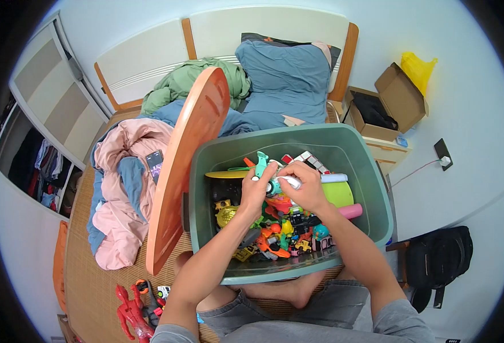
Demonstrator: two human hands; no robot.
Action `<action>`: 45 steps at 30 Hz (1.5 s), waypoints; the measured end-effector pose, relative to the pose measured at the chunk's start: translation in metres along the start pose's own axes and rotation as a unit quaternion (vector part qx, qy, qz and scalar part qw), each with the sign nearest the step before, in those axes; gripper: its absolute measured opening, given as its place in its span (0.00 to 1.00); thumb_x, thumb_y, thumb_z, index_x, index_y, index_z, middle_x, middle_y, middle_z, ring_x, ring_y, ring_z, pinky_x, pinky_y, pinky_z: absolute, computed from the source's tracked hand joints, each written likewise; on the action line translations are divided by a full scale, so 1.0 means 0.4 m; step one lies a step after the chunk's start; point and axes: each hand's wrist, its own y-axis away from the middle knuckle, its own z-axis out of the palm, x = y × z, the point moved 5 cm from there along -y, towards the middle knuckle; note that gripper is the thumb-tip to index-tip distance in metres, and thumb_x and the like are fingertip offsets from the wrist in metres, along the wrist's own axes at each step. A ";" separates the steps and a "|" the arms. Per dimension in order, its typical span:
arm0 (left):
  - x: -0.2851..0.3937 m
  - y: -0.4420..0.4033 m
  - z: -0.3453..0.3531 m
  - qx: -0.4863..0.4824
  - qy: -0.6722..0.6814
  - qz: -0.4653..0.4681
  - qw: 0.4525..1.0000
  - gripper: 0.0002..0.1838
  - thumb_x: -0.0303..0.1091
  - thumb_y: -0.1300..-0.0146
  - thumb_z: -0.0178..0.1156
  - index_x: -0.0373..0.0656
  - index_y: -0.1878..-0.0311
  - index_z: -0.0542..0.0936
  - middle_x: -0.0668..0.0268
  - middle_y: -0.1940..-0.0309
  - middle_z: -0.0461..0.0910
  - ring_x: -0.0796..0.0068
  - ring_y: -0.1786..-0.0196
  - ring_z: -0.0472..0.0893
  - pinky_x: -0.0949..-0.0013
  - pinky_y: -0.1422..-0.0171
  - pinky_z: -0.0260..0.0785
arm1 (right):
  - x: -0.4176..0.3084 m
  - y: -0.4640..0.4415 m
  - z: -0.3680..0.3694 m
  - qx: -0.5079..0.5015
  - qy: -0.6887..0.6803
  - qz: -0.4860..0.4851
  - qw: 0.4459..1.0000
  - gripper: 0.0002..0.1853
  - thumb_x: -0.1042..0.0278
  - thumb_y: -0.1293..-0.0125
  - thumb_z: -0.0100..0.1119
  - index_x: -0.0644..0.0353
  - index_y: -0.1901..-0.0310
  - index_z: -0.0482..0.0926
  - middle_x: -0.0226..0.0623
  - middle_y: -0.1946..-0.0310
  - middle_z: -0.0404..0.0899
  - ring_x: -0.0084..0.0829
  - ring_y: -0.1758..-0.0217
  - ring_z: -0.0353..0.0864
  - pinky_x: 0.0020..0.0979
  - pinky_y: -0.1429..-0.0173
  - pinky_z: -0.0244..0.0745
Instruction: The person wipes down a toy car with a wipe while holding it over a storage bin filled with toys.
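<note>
Over a big green plastic bin full of toys, my left hand and my right hand are close together. Between them is a teal and white plastic toy, whose exact kind I cannot make out. My left fingers are closed round its teal end. My right fingers pinch its white part. Below my hands lie orange, yellow, red and black toys, among them small toy vehicles. A red and white checkered piece and a pink cylinder rest near the bin's far and right sides.
An orange oval lid or board stands tilted at the bin's left. A red toy figure lies with other toys on the woven mat. Pink bedding with a phone is at left; an open cardboard box is at right.
</note>
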 end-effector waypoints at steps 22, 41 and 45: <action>-0.001 -0.004 -0.002 -0.008 0.026 0.003 1.000 0.26 0.52 0.40 0.68 0.38 0.52 0.78 0.68 0.62 0.79 0.82 0.62 0.76 0.74 0.58 0.67 | -0.027 0.009 0.006 -0.033 0.008 -0.037 0.999 0.07 0.74 0.47 0.67 0.62 0.66 0.81 0.38 0.67 0.80 0.35 0.64 0.81 0.31 0.59 0.76; -0.005 -0.005 0.002 -0.041 0.004 0.009 0.999 0.27 0.51 0.39 0.68 0.36 0.50 0.79 0.67 0.58 0.80 0.80 0.57 0.77 0.73 0.50 0.68 | 0.003 0.003 -0.010 -0.013 -0.003 -0.002 1.000 0.06 0.76 0.46 0.66 0.64 0.65 0.80 0.38 0.69 0.80 0.30 0.68 0.81 0.29 0.62 0.74; -0.002 -0.006 0.001 -0.038 0.001 0.005 0.999 0.27 0.51 0.39 0.68 0.36 0.49 0.79 0.66 0.58 0.80 0.80 0.56 0.77 0.73 0.49 0.67 | 0.004 0.000 -0.008 -0.004 0.011 -0.004 1.000 0.07 0.75 0.46 0.67 0.64 0.65 0.81 0.38 0.69 0.80 0.31 0.68 0.81 0.29 0.62 0.74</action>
